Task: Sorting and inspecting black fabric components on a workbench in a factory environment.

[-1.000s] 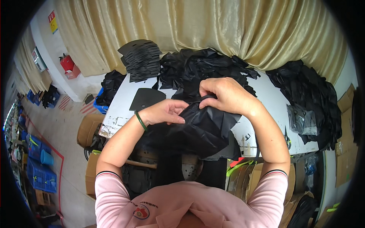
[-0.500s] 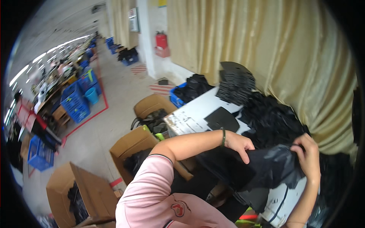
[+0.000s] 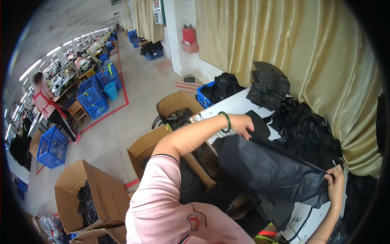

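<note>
A thin, slightly shiny black sheet (image 3: 276, 173), perhaps fabric or plastic, is stretched between my hands over the near side of the white table. My left hand (image 3: 240, 124), with a green bangle at the wrist, is closed on its upper left edge. At the opposite end my right hand (image 3: 335, 185) pinches the right corner. Just beyond my left hand a flat, dark curved panel (image 3: 260, 125) lies on the tabletop. Beneath the sheet, several dark flat pieces (image 3: 278, 211) show at the table's near edge.
On the white table (image 3: 227, 105) stand a stack of black curved panels (image 3: 269, 85) and a heap of black cut pieces (image 3: 304, 130). Cardboard boxes (image 3: 91, 191) sit to the left. A blue crate (image 3: 205, 97) is behind the table. A person (image 3: 46, 103) stands across the aisle.
My hands have moved farther apart, the left one away to the left, and the black sheet is now spread wider and flatter between them. The whole view has shifted slightly.
</note>
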Motion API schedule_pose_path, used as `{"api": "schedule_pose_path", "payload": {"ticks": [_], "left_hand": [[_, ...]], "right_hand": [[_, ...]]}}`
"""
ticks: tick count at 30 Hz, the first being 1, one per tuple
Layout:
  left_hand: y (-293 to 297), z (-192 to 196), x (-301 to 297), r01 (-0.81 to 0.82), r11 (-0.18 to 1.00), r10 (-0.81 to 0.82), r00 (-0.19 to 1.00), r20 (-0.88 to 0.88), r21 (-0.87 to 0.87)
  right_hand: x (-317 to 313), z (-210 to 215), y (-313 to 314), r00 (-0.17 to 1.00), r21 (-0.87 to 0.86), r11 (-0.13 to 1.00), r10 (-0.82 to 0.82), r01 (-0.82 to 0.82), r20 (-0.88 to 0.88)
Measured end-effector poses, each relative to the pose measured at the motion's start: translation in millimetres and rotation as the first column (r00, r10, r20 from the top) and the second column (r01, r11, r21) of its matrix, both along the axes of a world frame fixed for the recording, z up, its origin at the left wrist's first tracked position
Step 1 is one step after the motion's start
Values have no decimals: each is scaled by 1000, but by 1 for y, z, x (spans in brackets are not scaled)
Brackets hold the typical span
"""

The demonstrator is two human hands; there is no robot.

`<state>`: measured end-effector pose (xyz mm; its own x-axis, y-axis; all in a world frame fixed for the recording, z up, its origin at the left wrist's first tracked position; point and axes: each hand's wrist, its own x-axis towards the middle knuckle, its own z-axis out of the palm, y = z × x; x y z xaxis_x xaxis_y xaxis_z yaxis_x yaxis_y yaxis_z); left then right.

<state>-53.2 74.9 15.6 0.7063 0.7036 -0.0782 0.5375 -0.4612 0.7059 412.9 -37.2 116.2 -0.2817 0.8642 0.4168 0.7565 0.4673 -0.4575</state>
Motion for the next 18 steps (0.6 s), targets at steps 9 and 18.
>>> {"api": "schedule_pose_path", "payload": {"ticks": [9,18], "left_hand": [[-33,-1,-34,-225,834,221,973,69,503],[0,-94,4,-219,936,238,971,35,-276]], "right_hand": [[-4,-39,-19,997,125,992,-7,-2,71],[-20,-1,-33,994,168,984,38,-54,102]]}}
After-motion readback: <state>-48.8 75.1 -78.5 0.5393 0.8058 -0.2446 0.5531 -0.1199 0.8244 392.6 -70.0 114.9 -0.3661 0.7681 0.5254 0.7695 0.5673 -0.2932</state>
